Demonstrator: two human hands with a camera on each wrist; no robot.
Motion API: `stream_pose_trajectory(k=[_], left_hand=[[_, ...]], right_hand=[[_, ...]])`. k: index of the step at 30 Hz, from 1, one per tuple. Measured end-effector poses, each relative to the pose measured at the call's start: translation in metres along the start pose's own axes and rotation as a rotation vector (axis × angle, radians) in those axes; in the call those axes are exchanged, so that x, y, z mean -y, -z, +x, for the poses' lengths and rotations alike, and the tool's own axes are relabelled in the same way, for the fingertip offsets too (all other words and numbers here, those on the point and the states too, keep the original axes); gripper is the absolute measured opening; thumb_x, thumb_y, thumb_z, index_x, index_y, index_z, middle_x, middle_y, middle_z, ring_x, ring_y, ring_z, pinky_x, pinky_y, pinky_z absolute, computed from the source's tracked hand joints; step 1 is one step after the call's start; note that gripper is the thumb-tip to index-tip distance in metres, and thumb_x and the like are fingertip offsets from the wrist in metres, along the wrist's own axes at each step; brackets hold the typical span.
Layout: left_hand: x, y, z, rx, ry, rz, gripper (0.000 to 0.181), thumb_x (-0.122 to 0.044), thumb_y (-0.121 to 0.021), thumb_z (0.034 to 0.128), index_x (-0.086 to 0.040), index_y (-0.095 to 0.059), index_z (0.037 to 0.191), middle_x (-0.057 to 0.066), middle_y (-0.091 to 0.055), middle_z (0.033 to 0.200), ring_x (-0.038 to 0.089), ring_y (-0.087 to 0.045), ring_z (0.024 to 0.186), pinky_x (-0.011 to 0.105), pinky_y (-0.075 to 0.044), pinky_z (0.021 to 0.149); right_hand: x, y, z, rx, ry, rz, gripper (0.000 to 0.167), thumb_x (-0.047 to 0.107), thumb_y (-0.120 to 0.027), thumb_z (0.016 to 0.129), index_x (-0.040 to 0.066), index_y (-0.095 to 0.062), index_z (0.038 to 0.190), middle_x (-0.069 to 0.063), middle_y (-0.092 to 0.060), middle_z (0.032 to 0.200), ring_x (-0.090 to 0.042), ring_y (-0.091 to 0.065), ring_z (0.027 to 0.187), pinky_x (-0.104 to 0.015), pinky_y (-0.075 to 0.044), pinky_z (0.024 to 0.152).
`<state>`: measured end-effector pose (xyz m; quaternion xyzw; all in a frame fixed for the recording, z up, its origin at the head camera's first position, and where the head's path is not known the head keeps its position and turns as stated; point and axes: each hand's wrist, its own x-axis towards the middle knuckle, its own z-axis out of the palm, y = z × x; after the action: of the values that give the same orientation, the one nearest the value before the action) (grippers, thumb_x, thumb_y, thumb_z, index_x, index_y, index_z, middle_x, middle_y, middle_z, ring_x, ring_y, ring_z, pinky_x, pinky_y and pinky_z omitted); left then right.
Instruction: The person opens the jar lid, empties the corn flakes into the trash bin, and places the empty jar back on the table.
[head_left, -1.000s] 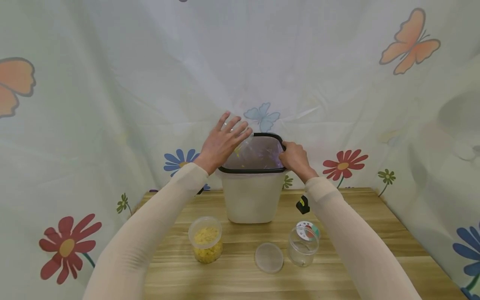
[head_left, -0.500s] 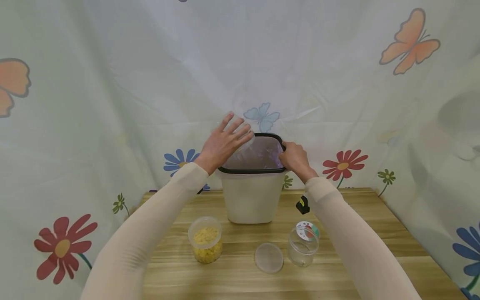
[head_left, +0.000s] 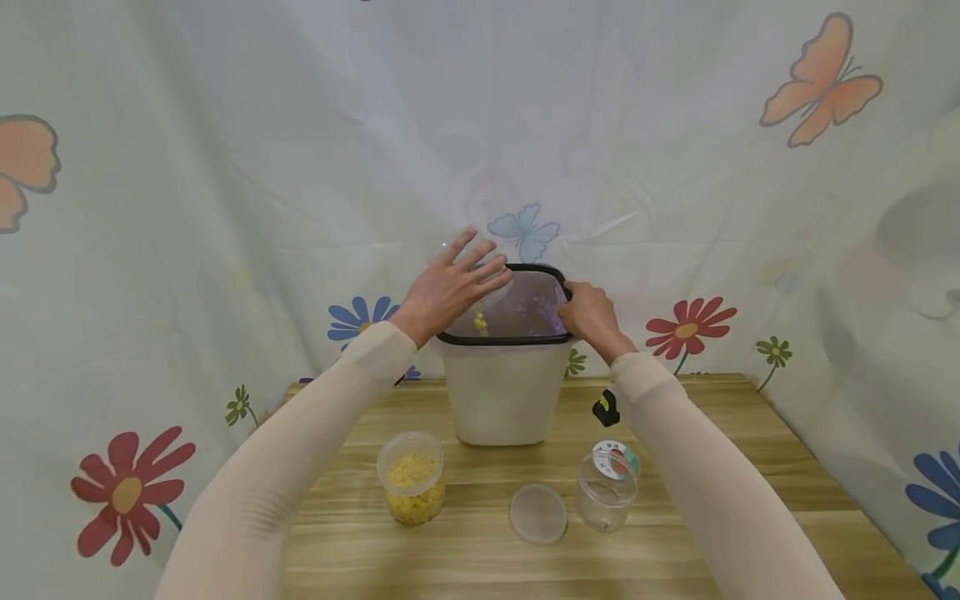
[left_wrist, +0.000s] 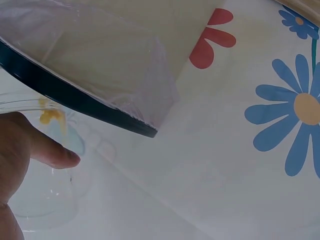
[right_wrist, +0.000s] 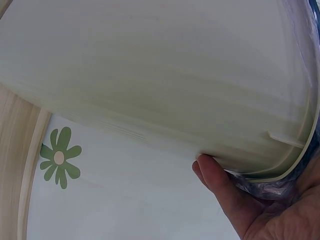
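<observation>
A cream trash bin (head_left: 504,396) with a black rim and a thin plastic liner (head_left: 536,304) stands at the back of the table. My left hand (head_left: 444,292) holds a clear jar (left_wrist: 42,195) tilted at the rim's left side; in the head view the hand mostly hides it. The left wrist view shows the thumb across the jar and a yellow clump (left_wrist: 51,117) near its mouth. Small yellow bits (head_left: 480,322) hang below the left hand, within the bin's opening. On the other side, my right hand (head_left: 590,315) grips the rim and liner, fingers against the outer wall (right_wrist: 165,100).
A clear tub of yellow bits (head_left: 412,487) stands front left on the wooden table (head_left: 465,567). A translucent lid (head_left: 538,514) lies beside a clear jar (head_left: 606,496), with a printed round label or lid (head_left: 615,460) behind it. A small black-and-yellow object (head_left: 606,408) sits near the right sleeve.
My left hand has shifted slightly right, with the jar still in it. Yellow bits now show under it, where half a second ago none were visible. The right hand stays on the rim.
</observation>
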<state>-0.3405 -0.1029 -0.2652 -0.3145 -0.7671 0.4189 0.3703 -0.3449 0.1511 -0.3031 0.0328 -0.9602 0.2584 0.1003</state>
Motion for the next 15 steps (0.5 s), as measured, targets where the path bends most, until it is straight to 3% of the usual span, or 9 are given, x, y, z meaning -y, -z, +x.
stream_pose_trajectory(k=[7,15], left_hand=[[-0.0003,0.0007,0.0013,0.005,-0.025,0.01,0.097,-0.024,-0.078,0.0837,-0.031,-0.016,0.157,0.0,-0.022,0.162,0.025,-0.02,0.151,0.055,-0.003,0.124],[0.0,0.0046,0.0034,0.041,-0.081,0.062,0.099,-0.019,-0.077,0.0853,-0.031,-0.01,0.157,-0.001,-0.019,0.163,0.025,-0.015,0.153,0.055,0.002,0.124]], right_hand=[[-0.0003,-0.0001,-0.0016,-0.014,0.007,-0.012,0.062,0.008,-0.042,0.087,0.003,-0.039,0.149,-0.027,-0.059,0.132,-0.026,-0.043,0.063,-0.036,-0.038,0.061],[0.0006,-0.0014,-0.001,-0.013,0.005,0.006,0.062,0.008,-0.042,0.088,0.004,-0.039,0.15,-0.027,-0.062,0.125,-0.021,-0.036,0.055,-0.034,-0.037,0.056]])
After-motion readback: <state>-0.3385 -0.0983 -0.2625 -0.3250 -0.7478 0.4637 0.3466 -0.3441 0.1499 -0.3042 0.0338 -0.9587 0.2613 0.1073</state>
